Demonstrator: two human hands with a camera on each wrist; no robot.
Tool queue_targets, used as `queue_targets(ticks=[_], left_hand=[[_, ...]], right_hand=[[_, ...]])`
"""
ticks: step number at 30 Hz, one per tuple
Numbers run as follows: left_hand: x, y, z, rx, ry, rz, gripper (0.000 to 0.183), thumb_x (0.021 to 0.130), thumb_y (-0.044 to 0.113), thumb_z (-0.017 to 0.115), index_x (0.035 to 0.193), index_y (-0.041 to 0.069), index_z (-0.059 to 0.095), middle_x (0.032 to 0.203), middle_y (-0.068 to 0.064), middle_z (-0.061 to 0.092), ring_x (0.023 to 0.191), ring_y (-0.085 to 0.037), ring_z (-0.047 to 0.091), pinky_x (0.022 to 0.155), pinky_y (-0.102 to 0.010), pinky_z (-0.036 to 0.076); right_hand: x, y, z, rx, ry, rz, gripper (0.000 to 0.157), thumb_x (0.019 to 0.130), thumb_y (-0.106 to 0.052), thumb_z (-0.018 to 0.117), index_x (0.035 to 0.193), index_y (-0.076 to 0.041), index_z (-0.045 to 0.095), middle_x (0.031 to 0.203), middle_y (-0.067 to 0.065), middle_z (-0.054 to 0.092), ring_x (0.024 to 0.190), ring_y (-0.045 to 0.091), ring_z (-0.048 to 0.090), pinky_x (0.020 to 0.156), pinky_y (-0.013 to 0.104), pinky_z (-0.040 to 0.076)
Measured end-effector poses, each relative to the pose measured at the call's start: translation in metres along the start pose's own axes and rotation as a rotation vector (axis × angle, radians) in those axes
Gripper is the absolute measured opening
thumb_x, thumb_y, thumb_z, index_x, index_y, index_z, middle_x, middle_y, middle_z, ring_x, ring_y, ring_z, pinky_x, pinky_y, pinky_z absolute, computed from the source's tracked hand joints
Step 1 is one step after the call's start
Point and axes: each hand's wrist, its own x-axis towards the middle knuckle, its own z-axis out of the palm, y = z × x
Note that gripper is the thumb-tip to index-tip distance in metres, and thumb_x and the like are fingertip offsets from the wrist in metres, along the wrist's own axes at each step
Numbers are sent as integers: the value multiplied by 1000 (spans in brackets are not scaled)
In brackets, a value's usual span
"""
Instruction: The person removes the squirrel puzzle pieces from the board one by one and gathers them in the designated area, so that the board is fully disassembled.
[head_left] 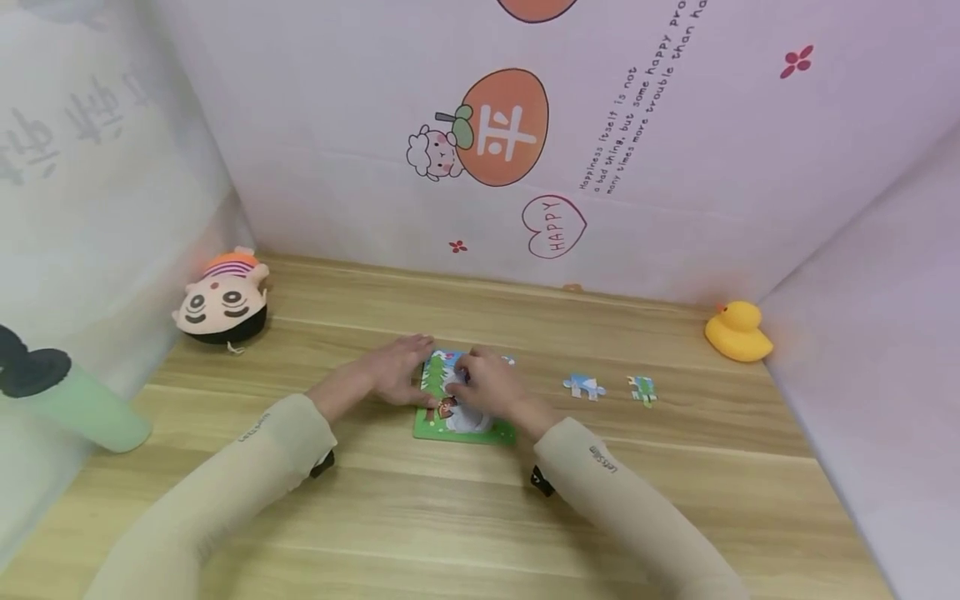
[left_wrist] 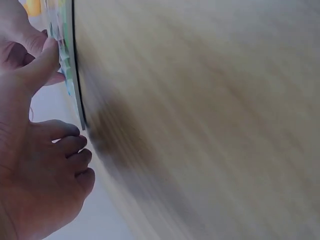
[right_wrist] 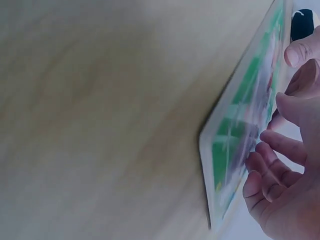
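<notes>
A jigsaw puzzle (head_left: pixel 465 432) with a green lower border and an animal picture lies on the wooden table in front of me. My left hand (head_left: pixel 397 371) rests at its left edge, the thumb on the picture and the other fingers beside the upper left corner. Over the puzzle's upper middle is my right hand (head_left: pixel 495 390), its fingers bent down to the surface and hiding part of it. Whether a piece is between those fingers I cannot tell. Two loose puzzle pieces lie to the right, one blue and white (head_left: pixel 582 386), the other green and blue (head_left: pixel 642 389).
A doll (head_left: pixel 222 302) lies at the back left corner, and a pale green bottle (head_left: pixel 90 407) with a dark top is at the left. Near the right wall sits a yellow toy duck (head_left: pixel 738 332). Printed white cloth walls (head_left: pixel 360 200) enclose the table (head_left: pixel 420 517).
</notes>
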Motion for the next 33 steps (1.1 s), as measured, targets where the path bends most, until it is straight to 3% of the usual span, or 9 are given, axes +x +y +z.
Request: queue_targets(ticks=[9, 20, 25, 33], left_hand=[[0, -4, 2, -24, -16, -19, 94, 98, 52, 66, 161, -5, 26, 172, -24, 22, 163, -41, 19, 135, -53, 16], [1, -3, 6, 1, 14, -33, 90, 98, 49, 66, 161, -4, 29, 171, -23, 26, 162, -41, 22, 135, -54, 17], [3, -4, 7, -2, 11, -51, 91, 98, 49, 67, 161, -3, 28, 172, -21, 25, 162, -40, 22, 135, -52, 19], [3, -3, 6, -19, -3, -66, 92, 97, 49, 69, 162, -3, 28, 172, -21, 24, 163, -38, 20, 134, -50, 22]], right_hand=[[3, -5, 4, -47, -11, -5, 44, 95, -39, 76, 124, -6, 75, 122, 11, 70, 106, 24, 68, 92, 41, 61], [5, -5, 7, -24, 49, -11, 34, 90, -33, 83, 112, -7, 80, 107, 8, 73, 96, 20, 68, 85, 36, 61], [9, -6, 6, -14, 32, 11, 32, 88, -31, 84, 109, -7, 80, 102, 6, 72, 92, 19, 66, 81, 34, 60], [17, -9, 1, 17, -19, 36, 33, 85, -27, 87, 107, -4, 76, 105, 7, 71, 98, 23, 68, 90, 39, 61]])
